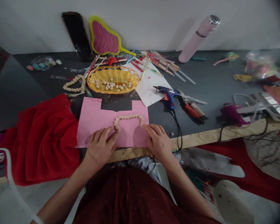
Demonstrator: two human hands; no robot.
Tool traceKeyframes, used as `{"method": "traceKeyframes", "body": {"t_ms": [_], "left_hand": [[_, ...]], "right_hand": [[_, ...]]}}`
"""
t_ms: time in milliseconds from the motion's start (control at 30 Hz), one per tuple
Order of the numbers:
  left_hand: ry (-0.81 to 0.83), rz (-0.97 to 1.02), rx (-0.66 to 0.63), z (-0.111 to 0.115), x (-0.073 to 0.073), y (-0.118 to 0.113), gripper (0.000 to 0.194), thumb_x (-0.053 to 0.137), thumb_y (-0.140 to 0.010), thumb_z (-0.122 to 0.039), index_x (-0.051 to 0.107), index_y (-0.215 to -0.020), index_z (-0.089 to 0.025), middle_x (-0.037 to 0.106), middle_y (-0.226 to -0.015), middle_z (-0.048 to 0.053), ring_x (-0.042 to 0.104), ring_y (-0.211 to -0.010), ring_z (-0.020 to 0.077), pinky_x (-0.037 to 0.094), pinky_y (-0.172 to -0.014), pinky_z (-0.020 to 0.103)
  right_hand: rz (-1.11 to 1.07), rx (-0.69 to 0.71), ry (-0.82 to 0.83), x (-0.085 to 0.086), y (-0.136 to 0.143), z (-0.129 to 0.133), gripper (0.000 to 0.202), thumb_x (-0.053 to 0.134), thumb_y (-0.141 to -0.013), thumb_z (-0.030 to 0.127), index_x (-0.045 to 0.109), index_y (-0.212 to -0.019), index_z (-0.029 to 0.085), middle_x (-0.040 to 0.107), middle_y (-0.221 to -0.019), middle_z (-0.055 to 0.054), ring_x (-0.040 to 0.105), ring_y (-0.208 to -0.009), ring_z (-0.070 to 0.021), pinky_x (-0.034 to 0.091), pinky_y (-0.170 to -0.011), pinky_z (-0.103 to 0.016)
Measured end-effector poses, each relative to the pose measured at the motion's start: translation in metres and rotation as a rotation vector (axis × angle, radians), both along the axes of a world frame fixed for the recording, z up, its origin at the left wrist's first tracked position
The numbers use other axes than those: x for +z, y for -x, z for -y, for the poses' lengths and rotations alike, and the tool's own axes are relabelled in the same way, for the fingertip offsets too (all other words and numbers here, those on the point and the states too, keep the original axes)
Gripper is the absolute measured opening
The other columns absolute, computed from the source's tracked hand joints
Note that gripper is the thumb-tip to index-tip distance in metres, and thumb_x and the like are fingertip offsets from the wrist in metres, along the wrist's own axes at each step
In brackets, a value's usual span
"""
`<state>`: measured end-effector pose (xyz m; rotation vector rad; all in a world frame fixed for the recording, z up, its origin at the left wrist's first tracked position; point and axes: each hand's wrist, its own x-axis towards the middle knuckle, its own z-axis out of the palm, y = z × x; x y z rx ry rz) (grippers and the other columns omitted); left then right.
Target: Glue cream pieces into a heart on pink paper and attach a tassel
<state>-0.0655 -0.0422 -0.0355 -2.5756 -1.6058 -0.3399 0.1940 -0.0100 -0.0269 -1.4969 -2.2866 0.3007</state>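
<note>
A bent string of small pale beads (128, 117) lies on a pink sheet of paper (91, 116), curved like an arch with its ends toward me. At its left end, my left hand (100, 143) has thumb and forefinger closed around the beads. My right hand (159, 140) pinches the other end near the sheet's right edge. Behind the paper, an oval yellow wicker basket (113, 70) holds several loose pale beads (110, 84). Left of the basket sits a heart-shaped bead loop (74, 84).
Folded red cloth (44, 140) lies left of the paper. To the right are a blue glue gun (170, 98) with a cord and red-handled pliers (191, 111). A pink bottle (197, 40), a phone (78, 35) and a yellow-rimmed hand fan (106, 37) stand by the wall.
</note>
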Motion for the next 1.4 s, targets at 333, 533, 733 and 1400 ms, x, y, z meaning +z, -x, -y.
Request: {"method": "traceKeyframes", "body": {"t_ms": [333, 533, 733, 1400], "left_hand": [[-0.033, -0.024, -0.004, -0.001, 0.005, -0.003, 0.043, 0.058, -0.087, -0.035, 0.057, -0.128, -0.023, 0.058, -0.127, 0.013, 0.054, -0.109, 0.0308, 0.047, -0.089, 0.047], [-0.053, -0.048, -0.014, -0.002, 0.006, -0.002, 0.042, 0.056, -0.089, -0.038, 0.058, -0.127, -0.022, 0.059, -0.125, 0.012, 0.055, -0.108, 0.0293, 0.047, -0.090, 0.044], [-0.063, -0.039, -0.019, -0.002, 0.010, -0.004, 0.047, 0.057, -0.089, -0.037, 0.050, -0.133, -0.024, 0.059, -0.123, 0.012, 0.056, -0.107, 0.0287, 0.048, -0.089, 0.042], [0.032, -0.077, 0.169, -0.001, 0.015, 0.047, 0.080, 0.048, -0.086, -0.059, 0.030, -0.144, -0.006, 0.051, -0.134, 0.023, 0.045, -0.124, 0.0383, 0.037, -0.103, 0.053]], "right_hand": [[-0.040, -0.005, -0.005, -0.005, -0.002, -0.002, 0.032, 0.044, -0.093, 0.018, 0.060, -0.121, 0.014, 0.065, -0.110, -0.012, 0.056, -0.100, -0.0249, 0.048, -0.090, -0.042], [-0.088, 0.089, -0.050, -0.005, -0.013, 0.008, 0.027, 0.049, -0.092, 0.019, 0.062, -0.115, 0.016, 0.065, -0.109, -0.011, 0.055, -0.103, -0.0245, 0.049, -0.092, -0.042], [-0.014, 0.125, -0.046, -0.001, -0.016, 0.016, 0.023, 0.054, -0.090, 0.020, 0.065, -0.110, 0.018, 0.066, -0.112, -0.009, 0.053, -0.112, -0.0265, 0.046, -0.095, -0.045], [0.005, 0.169, -0.054, 0.000, 0.018, 0.003, 0.024, 0.054, -0.090, 0.020, 0.065, -0.112, 0.019, 0.065, -0.114, -0.011, 0.051, -0.114, -0.0266, 0.045, -0.097, -0.047]]}}
